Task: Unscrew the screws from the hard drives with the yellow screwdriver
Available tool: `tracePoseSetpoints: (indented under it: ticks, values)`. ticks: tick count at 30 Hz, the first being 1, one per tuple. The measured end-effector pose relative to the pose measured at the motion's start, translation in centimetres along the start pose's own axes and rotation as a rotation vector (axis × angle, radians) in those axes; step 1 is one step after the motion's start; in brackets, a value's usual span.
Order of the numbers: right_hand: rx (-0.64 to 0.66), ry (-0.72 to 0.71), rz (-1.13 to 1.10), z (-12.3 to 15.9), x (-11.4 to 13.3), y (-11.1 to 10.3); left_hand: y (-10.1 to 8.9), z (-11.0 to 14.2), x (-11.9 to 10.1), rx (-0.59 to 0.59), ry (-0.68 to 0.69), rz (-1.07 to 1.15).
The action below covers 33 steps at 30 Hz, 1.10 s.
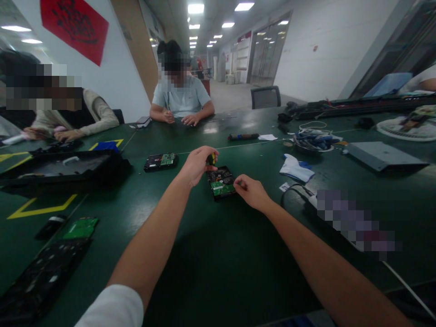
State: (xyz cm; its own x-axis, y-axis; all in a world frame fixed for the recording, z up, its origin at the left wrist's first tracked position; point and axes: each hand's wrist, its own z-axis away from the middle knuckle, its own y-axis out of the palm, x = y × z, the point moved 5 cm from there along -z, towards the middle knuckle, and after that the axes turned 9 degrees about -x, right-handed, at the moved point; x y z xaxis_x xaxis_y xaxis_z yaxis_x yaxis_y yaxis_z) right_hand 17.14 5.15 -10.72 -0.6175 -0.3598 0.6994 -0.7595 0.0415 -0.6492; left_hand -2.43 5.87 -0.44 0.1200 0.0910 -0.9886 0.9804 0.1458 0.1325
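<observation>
A hard drive [221, 175] with a green circuit board [223, 188] across its near part lies on the dark green table in front of me. Over its far left corner, my left hand [200, 163] is closed round a short black-and-yellow screwdriver [211, 159]; the tip is hidden. My right hand [250, 190] is at the drive's right edge, fingers pinched together by the board. What they hold, if anything, is too small to make out. Left of my left hand lies another hard drive [161, 161], also showing a green board.
Several things lie to the right: a white glove [296, 168], a power strip [340, 218], a grey metal case [384, 156] and a bowl of cables [313, 141]. At left are a black tray [61, 168] and loose circuit boards [80, 228]. Two people sit opposite.
</observation>
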Motion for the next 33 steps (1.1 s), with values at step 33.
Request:
tracePoseSetpoints:
  ticks: [33]
  values:
    - [0.072,0.022,0.073,-0.3,0.4,0.1,0.1,0.4,-0.3,-0.122,0.056,-0.115]
